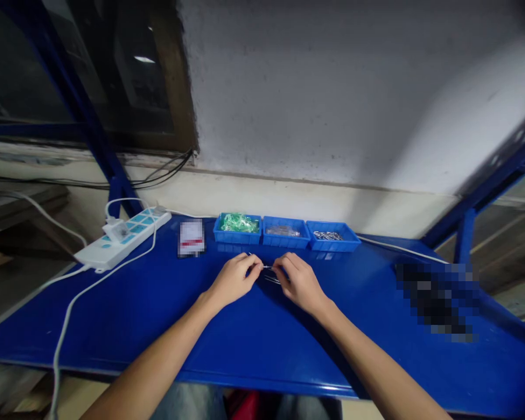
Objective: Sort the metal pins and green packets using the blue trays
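Blue tabletop (245, 344), rear edge near the wall. White power strip (133, 236) at its left rear corner, a plug in it; white cable (67, 318) loops down and off the near edge. If a sleeve or knee caught that slack, the strip could probably shift. Dark thing (435, 297) toward the right edge, too blurred to name.

Three blue bins along the rear edge, in a row. Left bin (238, 238): green, shiny, crinkled pieces. Middle bin (286, 241): small dull pieces, kind unclear. Right bin (333, 245): loose metallic pieces.

Left hand (240, 279) and right hand (301, 284), both pinched closed on a thin piece (266, 267), one at each end, above the tabletop's middle, before the middle bin. So slender a piece could slip or bend, I judge, should either pinch loosen or twist unevenly. Thin rods (272, 280) lie just beside the right fingertips.
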`<state>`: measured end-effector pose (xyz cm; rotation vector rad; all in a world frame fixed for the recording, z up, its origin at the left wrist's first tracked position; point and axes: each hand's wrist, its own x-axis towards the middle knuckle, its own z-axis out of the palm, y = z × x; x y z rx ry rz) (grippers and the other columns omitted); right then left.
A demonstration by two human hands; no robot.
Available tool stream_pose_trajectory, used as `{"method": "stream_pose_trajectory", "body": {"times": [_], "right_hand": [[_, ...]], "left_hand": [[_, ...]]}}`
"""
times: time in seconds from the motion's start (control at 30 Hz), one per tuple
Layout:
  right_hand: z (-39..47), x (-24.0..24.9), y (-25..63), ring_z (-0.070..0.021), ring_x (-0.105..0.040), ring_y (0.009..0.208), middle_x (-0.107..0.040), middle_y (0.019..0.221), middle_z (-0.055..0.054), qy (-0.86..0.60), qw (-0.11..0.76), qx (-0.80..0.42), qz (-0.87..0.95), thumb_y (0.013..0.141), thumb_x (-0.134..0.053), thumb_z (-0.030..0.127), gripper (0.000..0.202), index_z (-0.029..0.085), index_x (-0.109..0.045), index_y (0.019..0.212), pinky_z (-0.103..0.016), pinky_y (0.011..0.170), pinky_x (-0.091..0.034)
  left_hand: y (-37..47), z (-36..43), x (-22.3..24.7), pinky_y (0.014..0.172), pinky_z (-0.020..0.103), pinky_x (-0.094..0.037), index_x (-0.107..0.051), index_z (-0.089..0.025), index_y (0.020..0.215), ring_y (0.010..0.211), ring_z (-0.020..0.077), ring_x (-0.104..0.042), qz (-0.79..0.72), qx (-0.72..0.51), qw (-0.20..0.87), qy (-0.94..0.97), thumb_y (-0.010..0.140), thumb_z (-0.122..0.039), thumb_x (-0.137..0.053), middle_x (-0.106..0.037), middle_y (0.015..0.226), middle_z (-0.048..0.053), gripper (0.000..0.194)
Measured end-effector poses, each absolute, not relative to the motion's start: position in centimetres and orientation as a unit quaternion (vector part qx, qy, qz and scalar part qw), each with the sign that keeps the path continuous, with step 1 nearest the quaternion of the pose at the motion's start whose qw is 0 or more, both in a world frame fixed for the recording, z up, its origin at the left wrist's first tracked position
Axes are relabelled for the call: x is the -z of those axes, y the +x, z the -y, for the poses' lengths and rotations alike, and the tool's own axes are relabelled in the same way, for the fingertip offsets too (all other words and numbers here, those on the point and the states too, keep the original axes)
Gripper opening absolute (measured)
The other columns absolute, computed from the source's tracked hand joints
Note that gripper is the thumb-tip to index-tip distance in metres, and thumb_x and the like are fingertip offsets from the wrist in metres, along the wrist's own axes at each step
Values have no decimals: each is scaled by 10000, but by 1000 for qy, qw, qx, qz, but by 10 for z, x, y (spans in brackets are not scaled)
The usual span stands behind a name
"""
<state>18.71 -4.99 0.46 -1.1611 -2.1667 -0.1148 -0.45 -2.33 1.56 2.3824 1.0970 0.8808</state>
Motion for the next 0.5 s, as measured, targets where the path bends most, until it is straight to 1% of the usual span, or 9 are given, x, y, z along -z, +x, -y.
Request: {"method": "stream_pose_trajectory", "body": {"times": [0.23,0.37,0.5], "right_hand": [[50,-3,184,-167,-522,725,-573,792,-60,-447,345,68,823,915,-417,195,109,179,-514,870,-280,661,-410],[50,-1,183,-164,-510,707,-564,777,-54,-447,348,72,821,916,-411,188,111,180,-508,863,-275,644,-403],[49,1,182,-161,-507,700,-558,769,-53,-444,343,74,824,920,-397,183,127,176,-507,857,-272,637,-398]], "left_hand": [[-4,22,-10,697,254,-407,-516,-196,716,710,146,-558,-403,-328,202,830,931,-239,-313,-588,682,-5,299],[-4,21,-8,659,247,-395,-501,-197,718,672,143,-547,-405,-329,196,830,922,-237,-335,-582,662,-12,267],[-3,22,-8,631,240,-378,-469,-193,678,638,136,-531,-409,-326,188,832,923,-236,-328,-559,649,-8,286]]}}
